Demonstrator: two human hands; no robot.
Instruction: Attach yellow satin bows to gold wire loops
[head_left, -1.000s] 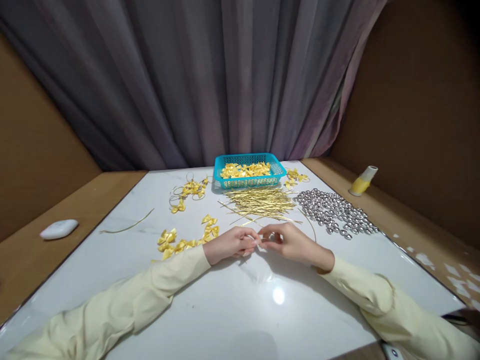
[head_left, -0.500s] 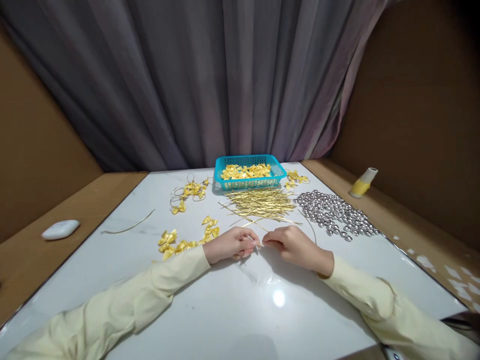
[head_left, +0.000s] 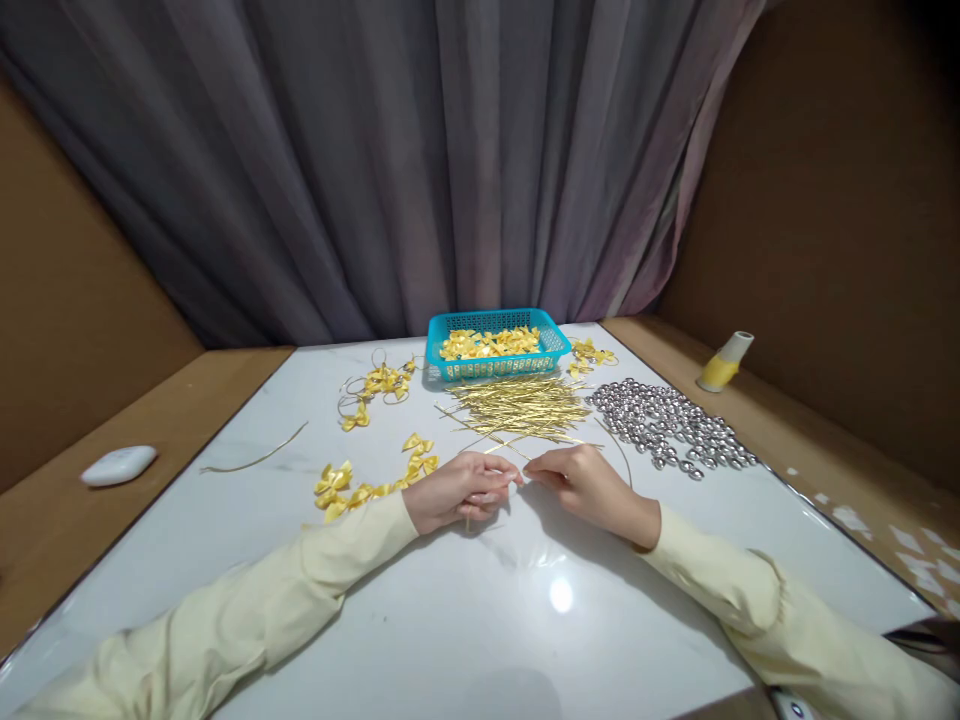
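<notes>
My left hand (head_left: 457,490) and my right hand (head_left: 585,482) meet fingertip to fingertip at the middle of the white table (head_left: 480,620). Both are closed in a pinch on a thin gold strip (head_left: 469,519) whose end pokes out below my left fingers. Just behind my hands lies a pile of gold strips (head_left: 521,403). Yellow ribbon bows (head_left: 371,480) lie left of my left hand. Silver bells (head_left: 667,425) are heaped to the right of my right hand.
A blue basket (head_left: 495,345) of yellow bows stands at the table's far edge, with finished bows on loops (head_left: 379,385) to its left. A loose gold strip (head_left: 255,455), a white case (head_left: 118,465) and a yellow-and-white bottle (head_left: 724,362) lie at the sides.
My right fingers have folded down from a raised, spread pose into a tight pinch against the left hand. Both hands have shifted slightly left, and the strip's end now shows below my left fingers.
</notes>
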